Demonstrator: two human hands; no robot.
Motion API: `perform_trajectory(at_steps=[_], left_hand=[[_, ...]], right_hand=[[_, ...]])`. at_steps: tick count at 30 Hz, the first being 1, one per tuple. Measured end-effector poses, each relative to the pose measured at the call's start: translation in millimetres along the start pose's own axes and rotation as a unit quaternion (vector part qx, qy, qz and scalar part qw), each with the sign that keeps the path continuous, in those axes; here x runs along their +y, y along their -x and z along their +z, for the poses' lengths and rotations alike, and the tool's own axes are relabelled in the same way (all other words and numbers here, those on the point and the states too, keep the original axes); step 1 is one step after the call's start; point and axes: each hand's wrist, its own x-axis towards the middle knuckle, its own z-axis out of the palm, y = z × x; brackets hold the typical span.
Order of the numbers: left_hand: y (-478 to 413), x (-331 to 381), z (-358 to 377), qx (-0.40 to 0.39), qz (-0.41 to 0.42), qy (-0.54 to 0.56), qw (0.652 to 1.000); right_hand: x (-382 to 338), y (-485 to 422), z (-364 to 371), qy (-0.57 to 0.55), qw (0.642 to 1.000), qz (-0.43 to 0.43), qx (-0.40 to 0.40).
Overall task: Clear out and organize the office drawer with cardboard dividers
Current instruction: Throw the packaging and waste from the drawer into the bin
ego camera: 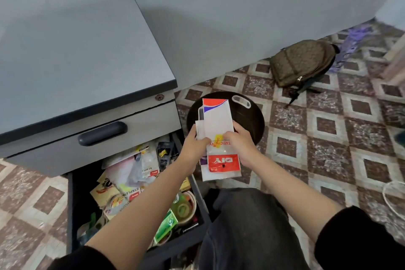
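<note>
My left hand and my right hand both grip a bundle of flat stationery packets, white with red and blue print, one with a red "DIY" header. I hold the bundle above a round dark tray on the floor, right of the drawer. The open drawer of a grey cabinet sits at lower left, crammed with stapler packs, cards, tape rolls and a green packet. My forearms hide part of its contents.
The grey cabinet has a shut upper drawer with a dark handle. A brown backpack leans on the wall at right. A white cord lies on the patterned tile floor. My dark-trousered knee is beside the drawer.
</note>
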Motion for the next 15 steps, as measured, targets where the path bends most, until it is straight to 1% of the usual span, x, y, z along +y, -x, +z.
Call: perform_trajectory(at_steps=[5,10,13,15], left_hand=[[-31.8,-3.2,13.5,-0.010,0.004,-0.025,1.000],[-63.7,6.1,20.6,-0.017,0.021,-0.075,0.997],[-75.0,6.7,16.8,0.008,0.007,-0.115,0.993],[-77.0,-0.2,9.2,0.015,-0.005,-0.162,0.987]], right_hand=[[3.2,-29.3,-12.1,0.028,0.999,-0.010,0.012],[-1.4,-61.6,-20.1,0.029,0.999,0.011,0.035],[-4.7,-70.7,-25.2,0.030,0.998,0.024,0.041],[0.4,-72.3,-28.9,0.048,0.998,0.030,0.041]])
